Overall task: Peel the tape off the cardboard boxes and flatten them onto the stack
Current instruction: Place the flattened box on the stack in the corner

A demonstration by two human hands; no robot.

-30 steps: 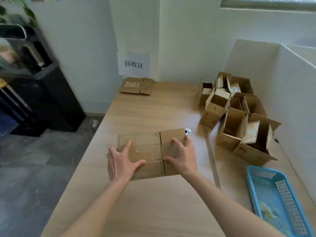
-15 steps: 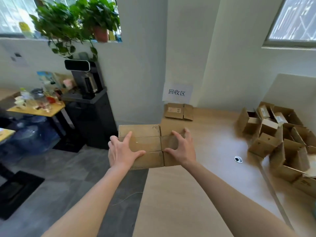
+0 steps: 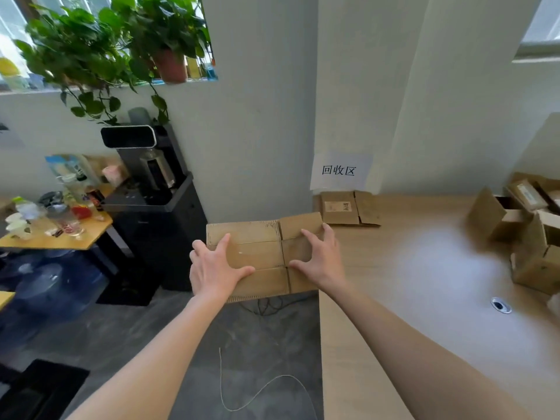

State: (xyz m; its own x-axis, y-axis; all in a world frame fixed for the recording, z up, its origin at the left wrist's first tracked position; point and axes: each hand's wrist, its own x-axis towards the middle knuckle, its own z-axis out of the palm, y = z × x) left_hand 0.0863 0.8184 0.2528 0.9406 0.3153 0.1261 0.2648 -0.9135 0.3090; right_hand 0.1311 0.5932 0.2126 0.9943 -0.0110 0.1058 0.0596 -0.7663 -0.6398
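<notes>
Nearest, on the grey floor point(image 3: 91, 344): a thin pale cord point(image 3: 242, 392) looping beside the table point(image 3: 378, 344) edge. Two bare forearms reaching up and forward from the bottom of view.

Held in the air between both hands, past the table's left edge and above the floor: a flattened box point(image 3: 260, 253), flaps spread flat, corrugated edge toward the camera. Left hand point(image 3: 212, 268) on its left part, fingers spread over the top face, thumb stretched out to the right across the cardboard; whether the fingers wrap the far edge, cannot tell. Right hand point(image 3: 321, 259) on its right part, fingers spread and lightly arched on the top face, thumb pointing left along a fold line. Undersides of both hands hidden.

Further on the table, against the wall: the stack point(image 3: 345, 209) of flattened cardboard, well apart from the held box, right under a paper sign point(image 3: 339, 171) reading 回收区. At the right edge: a cluster of open boxes point(image 3: 521, 231), blurred. A round metal grommet point(image 3: 500, 306) in the tabletop near them.

Left side, further back: a black cabinet point(image 3: 163, 237) bearing a dispenser point(image 3: 142, 159), a cluttered side table point(image 3: 54, 234), water jugs point(image 3: 51, 286) beneath it. Farthest, on the sill: potted plants point(image 3: 121, 47).
</notes>
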